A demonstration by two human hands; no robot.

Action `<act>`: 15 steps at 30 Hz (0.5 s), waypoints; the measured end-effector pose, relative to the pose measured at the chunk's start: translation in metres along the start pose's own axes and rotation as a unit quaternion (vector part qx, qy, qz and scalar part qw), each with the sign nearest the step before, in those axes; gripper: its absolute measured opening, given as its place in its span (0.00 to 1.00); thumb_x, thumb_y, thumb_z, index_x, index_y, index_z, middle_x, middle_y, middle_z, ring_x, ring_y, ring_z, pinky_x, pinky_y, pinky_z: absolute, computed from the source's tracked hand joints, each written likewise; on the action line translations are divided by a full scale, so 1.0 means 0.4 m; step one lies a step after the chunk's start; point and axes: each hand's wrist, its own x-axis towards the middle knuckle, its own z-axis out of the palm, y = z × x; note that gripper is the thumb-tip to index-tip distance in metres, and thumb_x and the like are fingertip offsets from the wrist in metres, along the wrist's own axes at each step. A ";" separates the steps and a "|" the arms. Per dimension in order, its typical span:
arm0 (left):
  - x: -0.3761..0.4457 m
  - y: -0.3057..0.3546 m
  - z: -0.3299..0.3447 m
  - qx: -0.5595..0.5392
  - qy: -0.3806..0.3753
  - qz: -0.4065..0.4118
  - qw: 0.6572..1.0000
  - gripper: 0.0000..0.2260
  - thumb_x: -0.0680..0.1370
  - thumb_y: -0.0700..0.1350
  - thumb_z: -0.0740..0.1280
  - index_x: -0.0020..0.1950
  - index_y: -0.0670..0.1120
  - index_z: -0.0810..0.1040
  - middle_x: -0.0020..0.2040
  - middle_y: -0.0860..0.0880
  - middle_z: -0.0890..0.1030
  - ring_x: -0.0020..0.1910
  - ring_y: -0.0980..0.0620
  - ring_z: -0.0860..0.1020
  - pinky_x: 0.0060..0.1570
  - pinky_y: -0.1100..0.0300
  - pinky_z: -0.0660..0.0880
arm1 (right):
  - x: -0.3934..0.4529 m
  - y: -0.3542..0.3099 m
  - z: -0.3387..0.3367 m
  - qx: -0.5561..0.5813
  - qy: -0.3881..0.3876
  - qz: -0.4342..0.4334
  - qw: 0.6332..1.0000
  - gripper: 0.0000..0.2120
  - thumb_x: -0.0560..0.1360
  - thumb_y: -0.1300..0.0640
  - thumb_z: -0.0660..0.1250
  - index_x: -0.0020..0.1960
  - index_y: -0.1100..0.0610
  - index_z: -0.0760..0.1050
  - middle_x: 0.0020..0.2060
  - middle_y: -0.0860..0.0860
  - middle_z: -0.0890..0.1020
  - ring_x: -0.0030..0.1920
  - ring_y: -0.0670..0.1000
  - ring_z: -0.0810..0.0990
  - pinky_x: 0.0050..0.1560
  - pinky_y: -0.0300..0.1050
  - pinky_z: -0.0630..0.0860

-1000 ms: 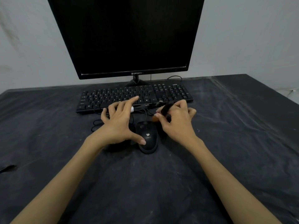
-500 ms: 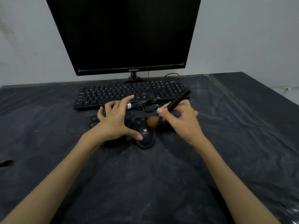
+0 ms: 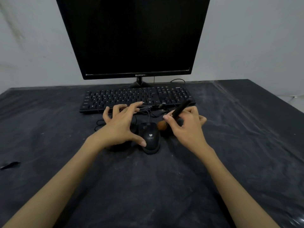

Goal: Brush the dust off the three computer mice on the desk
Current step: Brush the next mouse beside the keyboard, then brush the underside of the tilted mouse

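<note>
A black wired mouse (image 3: 151, 137) with a small white logo lies in the middle of the desk. My left hand (image 3: 120, 127) is spread beside it, thumb tip touching the mouse's left rear edge, fingers arched over something dark that I cannot make out. My right hand (image 3: 187, 127) grips a brush (image 3: 178, 111) by its black handle; the brown bristle head (image 3: 162, 125) sits just right of the mouse's front. A dark shape under my right hand may be another mouse, mostly hidden.
A black keyboard (image 3: 136, 97) lies just beyond the hands, with a black monitor (image 3: 134, 37) standing behind it. Mouse cables (image 3: 153, 111) tangle between the keyboard and the mice. The desk wears a dusty black cover (image 3: 148, 186). A wall stands behind.
The brush has tilted so its handle points up and to the right, and the bristle head has come out next to the middle mouse's front right. My left hand stayed in place.
</note>
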 end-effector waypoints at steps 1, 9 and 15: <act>0.000 0.003 -0.010 -0.002 -0.005 0.009 1.000 0.52 0.56 0.64 0.77 0.72 0.66 0.48 0.69 0.60 0.67 0.72 0.56 0.49 0.68 0.43 0.34 | 0.002 0.001 -0.004 0.017 -0.003 0.007 1.000 0.07 0.73 0.42 0.66 0.43 0.43 0.78 0.44 0.41 0.76 0.53 0.41 0.63 0.48 0.42 0.53; -0.012 0.018 -0.114 -0.257 -0.011 0.110 0.960 0.17 0.74 0.54 0.66 0.63 0.57 0.76 0.60 0.61 0.79 0.63 0.55 0.75 0.64 0.55 0.70 | 0.005 -0.063 0.010 0.049 -0.094 -0.079 0.991 0.18 0.68 0.32 0.63 0.35 0.46 0.76 0.35 0.42 0.74 0.48 0.35 0.66 0.48 0.45 0.55; -0.017 0.023 -0.103 -0.296 -0.023 0.113 0.948 0.15 0.72 0.52 0.70 0.56 0.48 0.80 0.52 0.48 0.83 0.54 0.49 0.80 0.58 0.50 0.75 | 0.010 -0.105 0.043 -0.013 -0.086 -0.123 0.989 0.23 0.66 0.28 0.58 0.36 0.47 0.76 0.33 0.44 0.76 0.45 0.44 0.68 0.43 0.46 0.52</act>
